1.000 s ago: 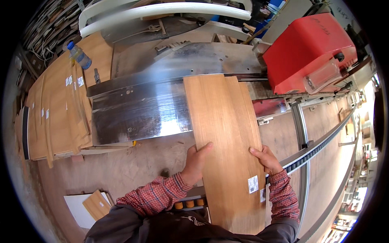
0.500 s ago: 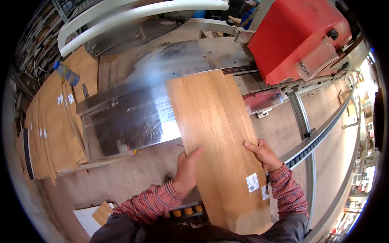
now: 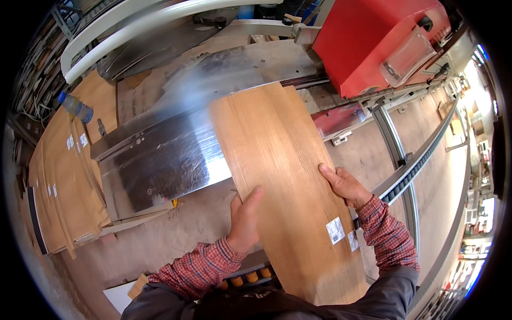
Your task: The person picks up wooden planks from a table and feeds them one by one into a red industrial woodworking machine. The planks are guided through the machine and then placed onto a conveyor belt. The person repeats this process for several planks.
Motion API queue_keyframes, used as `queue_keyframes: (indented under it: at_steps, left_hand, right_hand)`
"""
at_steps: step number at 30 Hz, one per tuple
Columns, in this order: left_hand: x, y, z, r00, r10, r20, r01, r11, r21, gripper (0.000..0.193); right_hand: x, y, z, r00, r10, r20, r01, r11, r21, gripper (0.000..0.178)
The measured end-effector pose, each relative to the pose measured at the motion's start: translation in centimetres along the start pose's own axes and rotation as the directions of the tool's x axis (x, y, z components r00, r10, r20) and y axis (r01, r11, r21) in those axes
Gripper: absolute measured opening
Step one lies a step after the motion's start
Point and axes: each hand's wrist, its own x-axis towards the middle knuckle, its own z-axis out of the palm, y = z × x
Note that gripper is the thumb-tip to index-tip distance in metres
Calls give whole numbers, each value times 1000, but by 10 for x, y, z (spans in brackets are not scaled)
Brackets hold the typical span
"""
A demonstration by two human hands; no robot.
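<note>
Two long wood-grain boards [image 3: 277,160], one overlapping the other, lie slantwise between my hands. Their far ends reach over the shiny metal machine table [image 3: 165,165], and their near ends come close to my body. My left hand [image 3: 245,217] grips the left edge, thumb on top and fingers hidden underneath. On the right edge, my right hand [image 3: 345,185] holds on the same way, its thumb pressed on the upper face. White labels [image 3: 335,230] are stuck to the boards near my right forearm.
A red machine housing [image 3: 373,42] stands far right, with a metal rail [image 3: 392,136] below it. Stacked boards [image 3: 58,181] fill the left side, with a plastic bottle [image 3: 76,106] on top. A white curved guard bar [image 3: 160,21] crosses the back.
The far ends of the boards have shifted slightly left and away, and their near ends a little right. My right hand has moved slightly away from me; both hands keep hold.
</note>
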Motion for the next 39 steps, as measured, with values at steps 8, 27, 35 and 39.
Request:
queue_keyframes:
  at_steps: [8, 27, 35, 39]
  left_hand:
    - [1, -6, 0, 998, 57, -32, -56, 997, 49, 39]
    - [5, -9, 4, 999, 31, -44, -28, 998, 59, 38]
    - [12, -13, 9, 1000, 20, -17, -19, 996, 87, 41]
    - [16, -17, 23, 998, 31, -60, -28, 998, 59, 36]
  right_hand:
    - [19, -5, -4, 1000, -5, -16, 5, 999, -33, 74]
    - [9, -15, 0, 994, -57, -98, 50, 996, -73, 74]
    - [4, -25, -3, 985, -111, -130, 106, 993, -45, 65]
    - [13, -15, -19, 988, -59, -144, 49, 996, -70, 64]
